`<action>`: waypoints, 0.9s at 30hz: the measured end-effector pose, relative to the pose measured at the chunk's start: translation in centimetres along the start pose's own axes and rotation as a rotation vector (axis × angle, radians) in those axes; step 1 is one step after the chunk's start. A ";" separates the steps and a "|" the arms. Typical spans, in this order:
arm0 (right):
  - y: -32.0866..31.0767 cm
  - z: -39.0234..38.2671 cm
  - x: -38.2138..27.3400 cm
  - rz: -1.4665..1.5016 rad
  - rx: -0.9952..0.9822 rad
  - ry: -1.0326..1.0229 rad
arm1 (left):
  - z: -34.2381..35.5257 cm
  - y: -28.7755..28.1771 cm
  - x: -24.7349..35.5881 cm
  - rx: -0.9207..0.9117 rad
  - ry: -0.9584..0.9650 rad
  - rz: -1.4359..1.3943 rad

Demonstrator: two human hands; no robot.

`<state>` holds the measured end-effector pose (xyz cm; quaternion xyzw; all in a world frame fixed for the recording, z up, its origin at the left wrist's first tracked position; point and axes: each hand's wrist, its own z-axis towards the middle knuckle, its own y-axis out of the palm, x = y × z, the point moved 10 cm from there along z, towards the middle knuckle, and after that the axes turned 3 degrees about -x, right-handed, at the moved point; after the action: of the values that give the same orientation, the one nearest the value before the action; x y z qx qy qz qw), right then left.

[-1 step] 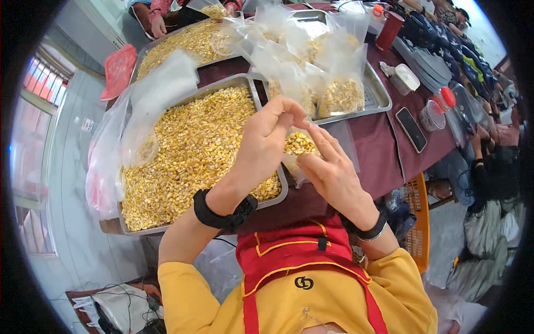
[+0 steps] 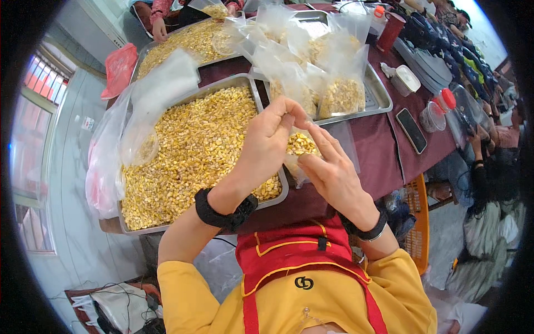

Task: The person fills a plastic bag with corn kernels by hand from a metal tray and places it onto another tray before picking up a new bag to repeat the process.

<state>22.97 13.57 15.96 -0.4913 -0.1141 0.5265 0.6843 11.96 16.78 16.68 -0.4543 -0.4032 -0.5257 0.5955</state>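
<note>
Both of my hands are closed on a small clear plastic bag (image 2: 302, 145) of yellow flattened grains, at the near edge of the table. My left hand (image 2: 267, 142) grips its upper part with bent, pinched fingers. My right hand (image 2: 334, 175) holds it from the right, fingertips meeting near the top and thumb lower down. Just left of the bag is a steel tray (image 2: 286, 186) heaped with the same grains (image 2: 183, 145). Behind it stands a second tray (image 2: 378, 106) with several filled bags (image 2: 342, 97).
Loose plastic bags (image 2: 105, 167) drape the left tray. On the maroon cloth (image 2: 384, 150) lie a phone (image 2: 410, 129), red-lidded jar (image 2: 434, 114), white container (image 2: 406, 80) and red cylinder (image 2: 389, 30). A co-worker's hand (image 2: 159, 30) reaches toward a far tray. An orange crate (image 2: 416, 222) sits right.
My hands and the bag look almost unchanged. The co-worker's hand at the back has moved slightly toward the far tray.
</note>
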 end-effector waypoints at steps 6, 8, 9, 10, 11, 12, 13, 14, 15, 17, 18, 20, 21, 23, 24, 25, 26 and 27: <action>-0.3 -0.5 -0.1 0.085 -0.053 0.028 | -0.5 -0.3 -1.1 -0.027 -0.030 0.018; -0.1 -0.9 -0.2 0.142 -0.090 0.030 | -0.7 -0.3 -0.9 -0.013 -0.022 -0.056; -0.2 -0.9 -0.1 0.142 -0.089 0.033 | -1.0 -0.2 -1.2 -0.009 -0.062 -0.167; -0.3 -1.0 0.0 0.134 -0.085 0.030 | -1.2 -0.1 -1.5 -0.006 -0.102 -0.278; -0.4 -1.0 0.0 0.126 -0.080 0.028 | -1.2 0.0 -1.3 -0.009 -0.103 -0.278; -0.5 -1.0 0.1 0.124 -0.079 0.030 | -1.2 0.0 -1.5 0.013 -0.153 -0.344; -0.5 -0.9 0.1 0.118 -0.078 0.030 | -1.3 0.0 -1.7 0.034 -0.203 -0.409; -0.5 -0.9 0.1 0.112 -0.077 0.030 | -1.2 0.1 -1.4 0.033 -0.202 -0.410; -0.4 -0.8 0.0 0.113 -0.078 0.025 | -1.0 0.1 -0.9 0.022 -0.181 -0.361; -0.6 -0.8 -0.2 0.088 -0.048 0.017 | -0.7 0.3 -1.0 0.019 -0.158 -0.310; -0.4 -0.8 -0.4 0.094 -0.052 0.008 | -0.4 0.8 -1.0 -0.019 -0.095 -0.157; -0.4 -1.0 -0.2 0.065 -0.049 0.016 | -0.8 1.3 -1.0 -0.044 -0.037 0.002; -0.4 -1.1 -0.1 0.070 -0.051 0.012 | -0.9 2.0 0.1 -0.102 0.031 0.172; -0.5 -1.2 0.3 0.091 -0.060 0.019 | -1.6 3.2 1.0 -0.243 0.180 0.407; -0.6 -1.2 0.4 0.092 -0.059 0.022 | -1.9 3.0 0.9 -0.245 0.179 0.406; -0.6 -1.3 0.7 0.082 -0.054 0.033 | -2.4 3.5 0.8 -0.304 0.211 0.533; -0.7 -1.3 0.8 0.072 -0.049 0.045 | -2.9 3.9 0.7 -0.365 0.242 0.659; -0.6 -1.2 0.4 0.060 -0.056 0.013 | -3.0 3.8 0.8 -0.365 0.242 0.657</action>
<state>24.35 13.28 15.72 -0.5171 -0.1095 0.5402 0.6548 15.85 13.82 16.17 -0.5924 -0.0629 -0.4199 0.6847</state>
